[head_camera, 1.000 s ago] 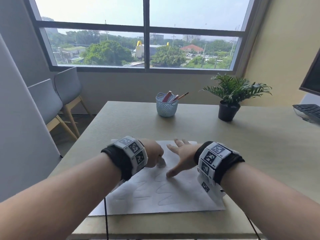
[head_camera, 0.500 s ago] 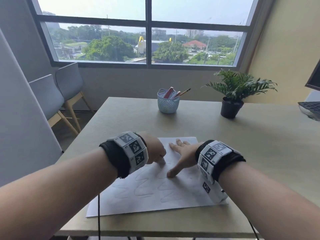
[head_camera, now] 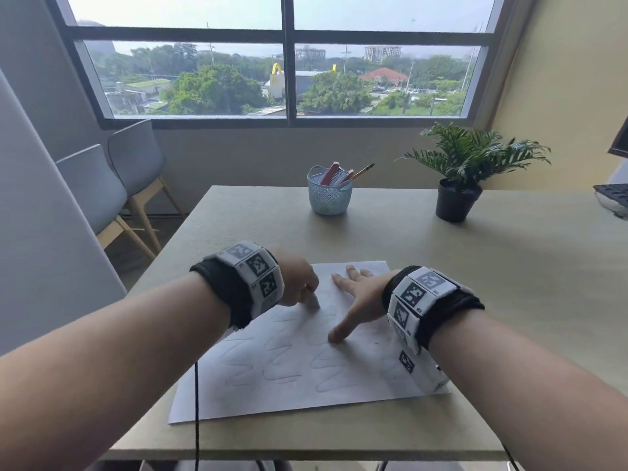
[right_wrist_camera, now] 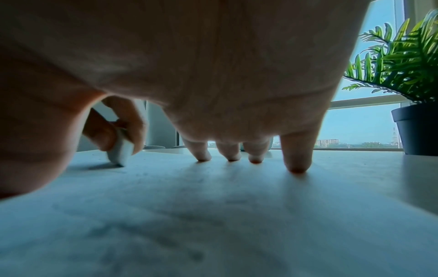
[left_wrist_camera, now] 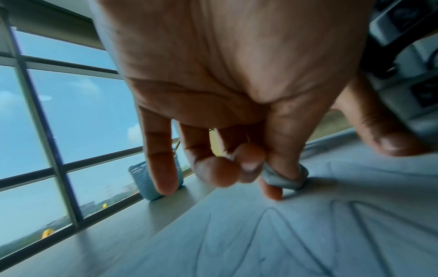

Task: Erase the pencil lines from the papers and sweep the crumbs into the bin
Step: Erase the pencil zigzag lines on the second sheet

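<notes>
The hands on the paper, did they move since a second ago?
Hardly. The left hand still pinches the eraser and rubs the same top part of the paper; any shift is too small to tell. The right hand stays spread flat, pressing the paper. The zigzag pencil lines below remain.

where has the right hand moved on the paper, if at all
No. The right hand stays flat on the paper, thumb tip beside the same zigzag pencil line; only the camera view shifted.
</notes>
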{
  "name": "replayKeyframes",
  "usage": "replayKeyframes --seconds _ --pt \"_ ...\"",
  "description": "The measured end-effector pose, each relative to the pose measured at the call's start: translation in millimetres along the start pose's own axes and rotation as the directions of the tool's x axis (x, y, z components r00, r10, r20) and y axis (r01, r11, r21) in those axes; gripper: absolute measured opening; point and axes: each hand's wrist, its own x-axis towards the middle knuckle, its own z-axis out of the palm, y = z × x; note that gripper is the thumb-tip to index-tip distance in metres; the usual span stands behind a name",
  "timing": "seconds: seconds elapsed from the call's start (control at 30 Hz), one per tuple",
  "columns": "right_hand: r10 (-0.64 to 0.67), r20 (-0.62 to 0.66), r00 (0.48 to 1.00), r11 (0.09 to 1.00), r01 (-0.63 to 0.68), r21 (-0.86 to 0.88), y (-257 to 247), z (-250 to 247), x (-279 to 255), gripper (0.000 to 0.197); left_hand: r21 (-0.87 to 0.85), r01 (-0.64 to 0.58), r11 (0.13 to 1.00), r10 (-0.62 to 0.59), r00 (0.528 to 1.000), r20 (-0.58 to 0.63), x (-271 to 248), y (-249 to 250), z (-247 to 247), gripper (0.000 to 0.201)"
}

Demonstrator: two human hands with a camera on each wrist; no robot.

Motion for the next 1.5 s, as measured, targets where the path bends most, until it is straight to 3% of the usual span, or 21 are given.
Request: replayKeyframes --seconds 0.27,0.47,0.67,0.83,1.03,1.2,1.33,1.5 --pt "0.004 -0.011 1.0 1.0 -0.004 0.002 0.0 1.7 3.4 0.124 0.018 -0.049 0.999 0.049 0.998 0.036 -7.5 4.3 9.2 0.029" --pt "-0.001 -0.012 1.0 1.0 0.001 0.012 -0.1 0.8 2.5 0.124 -0.044 0.025 0.999 -0.025 1.0 0.001 -1.1 -5.0 8.2 0.03" --pt "0.0 -0.017 1.0 1.0 0.0 0.007 -0.5 1.9 3.2 0.123 0.034 -0.08 0.996 0.078 0.995 0.059 -15.0 6.4 7.7 0.029" --pt "-0.002 -0.01 1.0 1.0 0.002 0.016 0.2 0.8 2.2 0.123 -0.011 0.035 0.999 -0.035 0.999 0.0 -2.9 -2.4 10.9 0.025" --pt "-0.003 -0.015 1.0 1.0 0.003 0.01 0.6 1.9 4.1 0.123 -0.042 -0.05 0.998 0.051 0.998 0.028 -13.7 5.0 15.6 0.033" --pt "0.005 -0.038 0.999 1.0 -0.004 0.017 2.6 0.6 4.7 0.125 -0.099 0.038 0.994 -0.035 0.999 0.033 -6.0 1.3 11.4 0.033" --pt "0.018 -0.039 0.999 0.999 -0.02 -0.046 5.6 0.7 1.6 0.123 -0.115 0.043 0.992 -0.039 0.999 0.032 -1.5 1.2 8.8 0.028" --pt "-0.002 0.008 1.0 0.999 0.003 -0.052 9.1 -0.4 2.7 0.124 -0.159 0.066 0.985 -0.062 0.998 0.025 -3.0 2.9 2.8 0.041"
